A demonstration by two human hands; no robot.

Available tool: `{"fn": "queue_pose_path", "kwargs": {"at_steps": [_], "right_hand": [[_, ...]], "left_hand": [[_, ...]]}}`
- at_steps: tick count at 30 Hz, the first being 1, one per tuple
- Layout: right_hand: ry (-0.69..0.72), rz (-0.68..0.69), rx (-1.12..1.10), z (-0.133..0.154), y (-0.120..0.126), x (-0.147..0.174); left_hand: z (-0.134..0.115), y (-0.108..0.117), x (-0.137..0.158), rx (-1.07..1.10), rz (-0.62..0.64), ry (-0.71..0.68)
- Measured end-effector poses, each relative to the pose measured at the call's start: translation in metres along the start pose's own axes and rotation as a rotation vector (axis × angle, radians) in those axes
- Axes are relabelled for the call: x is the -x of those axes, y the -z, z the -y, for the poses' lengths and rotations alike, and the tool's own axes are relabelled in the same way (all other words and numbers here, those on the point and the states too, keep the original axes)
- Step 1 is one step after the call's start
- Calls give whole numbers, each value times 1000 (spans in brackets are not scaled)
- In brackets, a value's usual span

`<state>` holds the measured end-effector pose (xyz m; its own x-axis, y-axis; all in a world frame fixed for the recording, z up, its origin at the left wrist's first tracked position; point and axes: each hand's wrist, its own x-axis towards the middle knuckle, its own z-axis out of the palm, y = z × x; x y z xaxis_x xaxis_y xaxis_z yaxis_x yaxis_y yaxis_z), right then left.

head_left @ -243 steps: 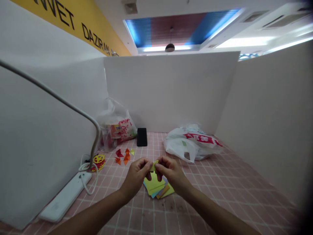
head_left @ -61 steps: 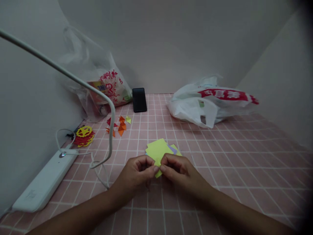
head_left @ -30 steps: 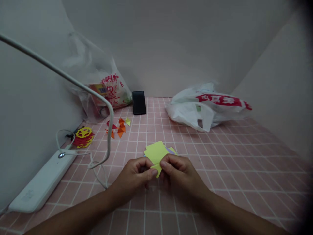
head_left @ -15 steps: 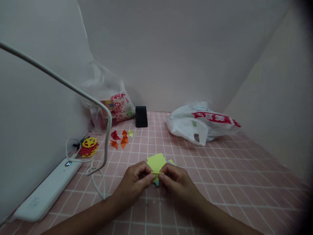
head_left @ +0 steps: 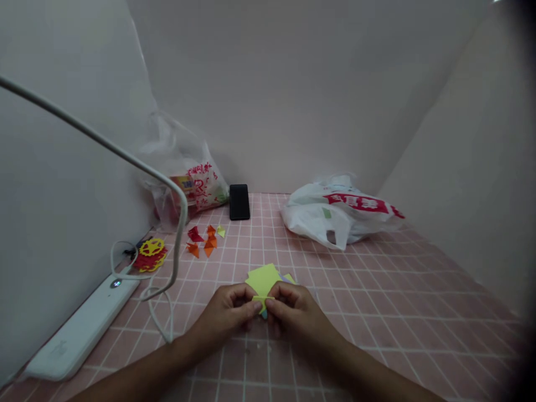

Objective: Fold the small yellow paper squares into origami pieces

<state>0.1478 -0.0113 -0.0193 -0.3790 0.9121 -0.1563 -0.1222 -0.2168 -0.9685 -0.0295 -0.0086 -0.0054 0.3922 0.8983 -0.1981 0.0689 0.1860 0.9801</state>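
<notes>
Pinched at one end by the fingers of the left hand (head_left: 234,306) and at the other by those of the right hand (head_left: 293,305), the folded yellow paper (head_left: 263,297) lies squarely between them, neither hand nearer. Its long axis runs crosswise, roughly parallel to the far edge of the worktop (head_left: 385,312), in front of the paper stack (head_left: 263,277).

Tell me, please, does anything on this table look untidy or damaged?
Nothing looks plainly damaged. The paper stack by the held yellow paper lies askew, its sheets fanned unevenly with corners jutting out. Tiny specks show on the pink surface; I cannot tell what they are.
</notes>
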Motion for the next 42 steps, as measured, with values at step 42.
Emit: {"fn": "queue_pose_path", "kwargs": {"at_steps": [42], "right_hand": [[-20,-44,-118,-3,0,-1]], "left_hand": [[3,0,1,7,-168,-177]]}}
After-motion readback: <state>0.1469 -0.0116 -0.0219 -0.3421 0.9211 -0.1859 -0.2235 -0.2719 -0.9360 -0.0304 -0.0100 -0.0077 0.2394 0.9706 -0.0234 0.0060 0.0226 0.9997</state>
